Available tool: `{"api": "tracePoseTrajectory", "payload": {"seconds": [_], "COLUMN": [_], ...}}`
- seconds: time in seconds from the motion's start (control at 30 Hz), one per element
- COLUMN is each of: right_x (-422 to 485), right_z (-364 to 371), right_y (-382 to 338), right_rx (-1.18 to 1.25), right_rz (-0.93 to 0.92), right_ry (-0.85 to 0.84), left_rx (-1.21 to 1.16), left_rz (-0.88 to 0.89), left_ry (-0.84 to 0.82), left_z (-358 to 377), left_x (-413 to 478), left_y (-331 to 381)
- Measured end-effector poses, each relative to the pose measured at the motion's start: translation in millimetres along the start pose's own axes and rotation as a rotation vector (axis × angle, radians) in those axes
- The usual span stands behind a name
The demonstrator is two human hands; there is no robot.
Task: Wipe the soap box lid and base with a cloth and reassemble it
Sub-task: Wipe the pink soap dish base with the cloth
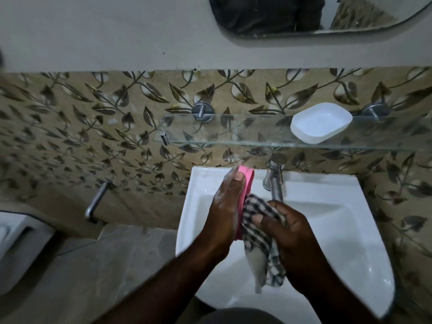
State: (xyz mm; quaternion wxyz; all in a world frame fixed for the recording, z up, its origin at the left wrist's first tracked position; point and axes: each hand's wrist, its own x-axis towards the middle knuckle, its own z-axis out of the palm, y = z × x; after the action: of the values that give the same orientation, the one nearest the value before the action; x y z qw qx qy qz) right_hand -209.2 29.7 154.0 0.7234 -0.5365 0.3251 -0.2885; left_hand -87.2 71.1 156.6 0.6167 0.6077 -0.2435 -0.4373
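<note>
My left hand (228, 202) grips a pink soap box part (247, 181) on edge above the white sink (346, 230); most of it is hidden behind my palm. My right hand (289, 232) holds a black-and-white checked cloth (259, 237) bunched against the pink part's inner side, with the cloth's tail hanging down into the basin. The white soap box part (321, 122) lies open side up on the glass shelf (233, 134), at the upper right, apart from both hands.
A chrome tap (274, 181) stands at the sink's back edge, just beyond my right hand. The glass shelf hangs above it on chrome mounts (202, 110). A mirror (304, 15) is at the top; a chrome bar (97, 202) and a toilet (16, 242) are to the left.
</note>
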Motion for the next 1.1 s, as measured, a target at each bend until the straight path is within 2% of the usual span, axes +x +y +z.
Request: {"api": "tracePoseTrajectory", "payload": {"seconds": [0.1, 0.27, 0.33, 0.4, 0.5, 0.7, 0.77, 0.83, 0.93, 1.03, 1.1], "right_x": [6.9, 16.7, 22.3, 26.0, 32.5, 46.6, 49.6, 52.0, 56.3, 62.0, 63.2], "right_z": [-5.2, -14.1, -17.2, -19.8, -24.1, -27.1, -25.1, -24.1, -28.0, -35.9, -38.2], "right_y": [-0.9, 1.3, 6.3, 11.7, 13.8, 15.2, 17.6, 19.8, 21.8, 25.6, 28.5], "right_rx": [0.238, 0.026, -0.062, -0.037, 0.094, 0.301, 0.317, 0.302, 0.164, -0.280, -0.491], "right_rz": [-0.009, -0.008, 0.000, 0.011, 0.039, 0.114, 0.123, 0.134, 0.119, -0.018, -0.095], "right_ry": [0.142, 0.127, 0.117, 0.111, 0.133, 0.041, 0.018, 0.017, 0.051, 0.131, 0.129], "left_rx": [0.038, 0.272, 0.304, 0.304, 0.195, -0.083, -0.243, -0.374, -0.561, -0.651, -0.680], "left_rz": [-0.028, -0.060, -0.050, -0.048, -0.107, -0.057, -0.111, -0.238, -0.350, -0.368, -0.355], "left_ry": [0.011, 0.110, 0.110, 0.090, 0.041, 0.016, -0.072, -0.201, -0.395, -0.452, -0.453], "left_z": [1.2, -5.4, -5.7, -7.0, -20.0, -38.3, -40.2, -40.7, -38.8, -37.8, -35.4], "left_x": [8.3, 24.1, 28.9, 30.3, 37.4, 49.2, 52.2, 53.6, 51.8, 51.9, 54.2], "left_y": [5.9, 7.3, 7.4, 10.2, 18.6, 10.2, -0.5, -6.4, -16.0, -25.9, -28.3]}}
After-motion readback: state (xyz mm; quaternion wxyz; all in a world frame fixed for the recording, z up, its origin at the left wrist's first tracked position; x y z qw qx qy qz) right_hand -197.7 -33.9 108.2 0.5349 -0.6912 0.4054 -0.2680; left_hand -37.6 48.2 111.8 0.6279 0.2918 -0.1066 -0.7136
